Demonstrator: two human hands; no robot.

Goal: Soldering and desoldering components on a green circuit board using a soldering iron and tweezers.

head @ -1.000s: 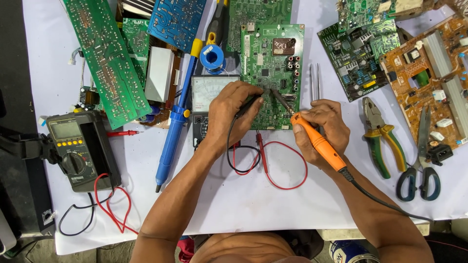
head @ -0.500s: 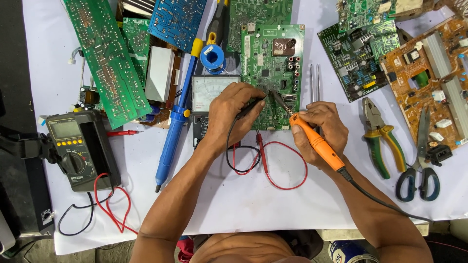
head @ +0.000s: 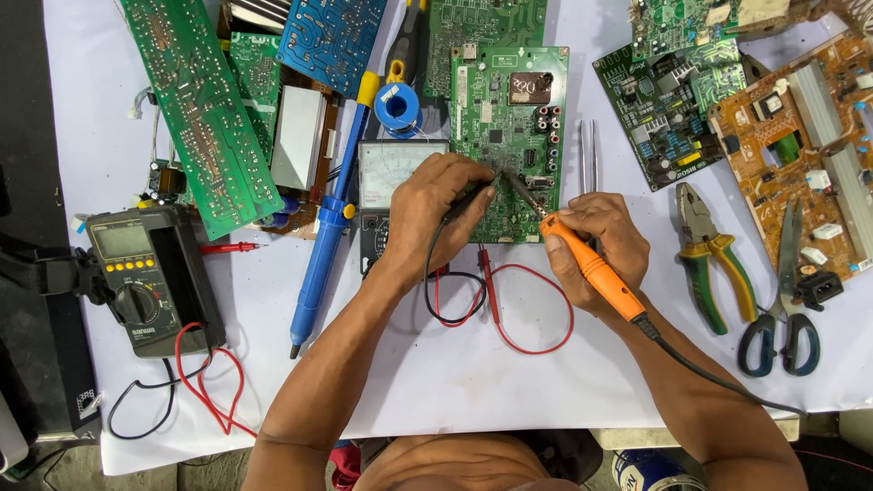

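Gripped: one soldering iron (head: 591, 268), one probe (head: 464, 202).

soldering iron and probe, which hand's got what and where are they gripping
The right hand grips the orange soldering iron at the front of its handle. The left hand pinches a black probe by its body, both tips at the green circuit board.
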